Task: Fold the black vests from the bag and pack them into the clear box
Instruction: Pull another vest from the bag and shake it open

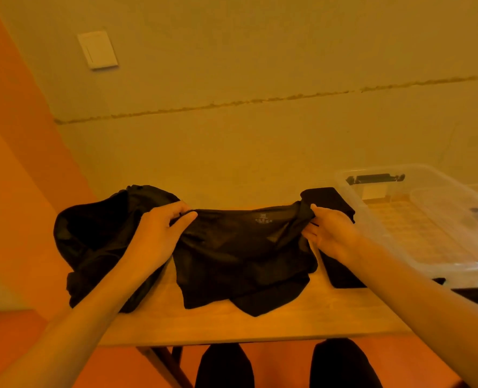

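Two hands: left hand (159,236) and right hand (330,233) each gripped a top corner of the black vest (243,247), stretched between them.
Fingers: left fingers (186,218) pinched cloth against the thumb; right fingers (312,233) curled round their corner.
Vest hem: lay on the surface (260,326) below the fingers.
Bag (92,233): black, slumped just outside the left fingers.
Folded vest (341,273): just outside the right fingers, beside the clear box (372,219).
Clear box: farther out past the right fingers.
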A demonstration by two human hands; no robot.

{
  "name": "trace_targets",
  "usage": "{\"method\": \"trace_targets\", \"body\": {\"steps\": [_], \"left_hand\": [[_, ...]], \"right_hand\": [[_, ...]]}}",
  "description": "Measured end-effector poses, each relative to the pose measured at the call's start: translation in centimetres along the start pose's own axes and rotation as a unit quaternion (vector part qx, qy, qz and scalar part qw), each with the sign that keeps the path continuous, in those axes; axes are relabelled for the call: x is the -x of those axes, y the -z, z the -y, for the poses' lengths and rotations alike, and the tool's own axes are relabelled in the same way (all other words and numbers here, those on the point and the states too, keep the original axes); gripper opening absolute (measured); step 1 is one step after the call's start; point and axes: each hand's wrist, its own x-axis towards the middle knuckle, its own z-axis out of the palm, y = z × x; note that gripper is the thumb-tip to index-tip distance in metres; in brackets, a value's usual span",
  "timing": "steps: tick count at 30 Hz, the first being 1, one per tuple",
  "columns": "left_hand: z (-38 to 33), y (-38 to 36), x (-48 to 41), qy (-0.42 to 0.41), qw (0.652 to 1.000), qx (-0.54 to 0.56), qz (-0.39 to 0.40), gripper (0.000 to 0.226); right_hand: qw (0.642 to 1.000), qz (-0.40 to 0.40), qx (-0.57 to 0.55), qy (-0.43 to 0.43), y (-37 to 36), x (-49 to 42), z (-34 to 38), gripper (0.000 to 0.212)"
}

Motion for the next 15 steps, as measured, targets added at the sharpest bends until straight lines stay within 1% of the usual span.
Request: {"method": "trace_targets", "body": {"steps": [1, 2, 3, 4, 5, 6, 7, 8, 10, 11, 12, 13, 15], "left_hand": [[0.0, -0.2, 0.4, -0.028, 0.999, -0.037, -0.026, 0.021], [0.1, -0.2, 0.8, -0.037, 0.997, -0.041, -0.049, 0.018], [0.3, -0.3, 1.0, -0.033, 0.996, -0.031, -0.073, 0.016], [0.6, -0.4, 1.4, -0.013, 0.995, -0.008, -0.096, 0.014], [0.8, -0.4, 1.8, 0.019, 0.993, 0.037, -0.115, 0.013], [0.8, -0.4, 2.2, 0.058, 0.984, 0.11, -0.129, 0.012], [0.8, -0.5, 2.7, 0.097, 0.967, 0.195, -0.132, 0.01], [0.7, -0.8, 3.2, 0.128, 0.946, 0.268, -0.127, 0.011], [1.0, -1.3, 3.9, 0.167, 0.917, 0.343, -0.115, 0.017], [1.4, -1.7, 4.1, 0.183, 0.906, 0.368, -0.105, 0.021], [1.9, -2.1, 4.3, 0.199, 0.894, 0.39, -0.092, 0.026], [2.4, -2.5, 4.5, 0.212, 0.884, 0.409, -0.078, 0.031], [3.3, -3.1, 4.8, 0.228, 0.87, 0.434, -0.048, 0.036]], "right_hand": [[1.0, 0.017, -0.017, -0.013, 0.0, 0.1, -0.1, 0.02], [0.999, 0.029, -0.013, -0.027, 0.0, 0.2, -0.2, 0.019], [0.998, 0.042, 0.008, -0.044, 0.2, 0.2, -0.2, 0.019], [0.995, 0.052, 0.054, -0.059, 0.5, 0.2, -0.1, 0.021], [0.988, 0.069, 0.119, -0.07, 0.9, 0.4, -0.1, 0.022], [0.972, 0.084, 0.207, -0.075, 1.4, 0.6, -0.1, 0.024], [0.944, 0.1, 0.306, -0.076, 1.9, 0.9, -0.2, 0.025], [0.906, 0.108, 0.404, -0.069, 2.5, 1.0, -0.5, 0.024], [0.829, 0.099, 0.549, -0.029, 3.2, 1.1, -1.3, 0.019], [0.803, 0.092, 0.589, 0.002, 3.3, 1.1, -1.7, 0.016], [0.787, 0.084, 0.61, 0.039, 3.3, 1.1, -2.0, 0.014], [0.78, 0.074, 0.616, 0.079, 3.3, 1.2, -2.0, 0.01], [0.787, 0.055, 0.595, 0.152, 3.1, 1.7, -1.7, 0.006]]}}
